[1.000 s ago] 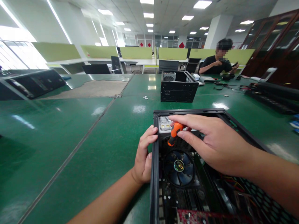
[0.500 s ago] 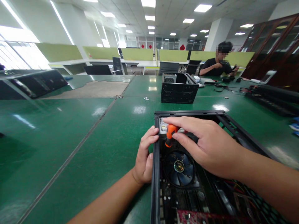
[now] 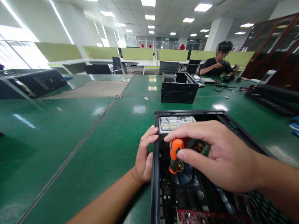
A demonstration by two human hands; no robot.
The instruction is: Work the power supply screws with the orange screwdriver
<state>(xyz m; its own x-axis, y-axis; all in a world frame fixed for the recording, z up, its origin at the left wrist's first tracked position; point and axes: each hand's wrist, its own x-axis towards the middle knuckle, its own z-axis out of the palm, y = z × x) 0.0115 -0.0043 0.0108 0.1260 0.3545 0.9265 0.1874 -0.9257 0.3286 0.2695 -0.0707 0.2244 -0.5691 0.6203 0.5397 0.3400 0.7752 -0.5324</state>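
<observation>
An open black computer case lies in front of me, its inner parts facing up. My left hand is closed against the case's left wall, fingertips curled over the rim. Inside the case, my right hand grips an orange and black screwdriver by its handle, thumb on one side and fingers on the other. The handle tilts over the cooling fan; its shaft and tip cannot be made out. A power supply with a pale label sits in the far left corner. Near me is a red circuit board.
A second black case stands farther back on the green table. Another case lies at the far left. Black computer parts and cables are at right. A person sits across the table.
My right hand has moved toward me with the screwdriver, from beside the power supply to over the fan. More of the power supply's label shows. My left hand has stayed put.
</observation>
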